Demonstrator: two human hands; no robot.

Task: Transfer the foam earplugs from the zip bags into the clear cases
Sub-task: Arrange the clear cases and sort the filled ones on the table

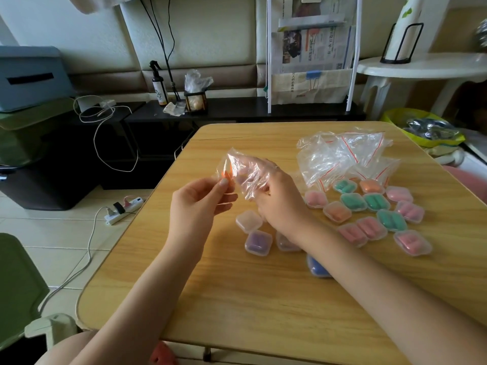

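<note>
A clear zip bag (243, 171) is held up over the wooden table (237, 299) between both hands. My left hand (196, 204) pinches its left edge, where an orange foam earplug (227, 172) shows through the plastic. My right hand (276, 196) grips the bag's right side with curled fingers. Below the hands lie an empty-looking clear case (249, 220), a case with purple earplugs (258, 242) and a blue case (317, 267) partly hidden by my right forearm. Several filled cases (374, 214) in pink, green and orange lie to the right.
A heap of empty zip bags (345, 156) with red seals lies at the table's far right. Beyond the table stand a dark low shelf (237, 109), a newspaper rack (312, 54) and a white side table (421, 67). A power strip (123, 209) lies on the floor, left.
</note>
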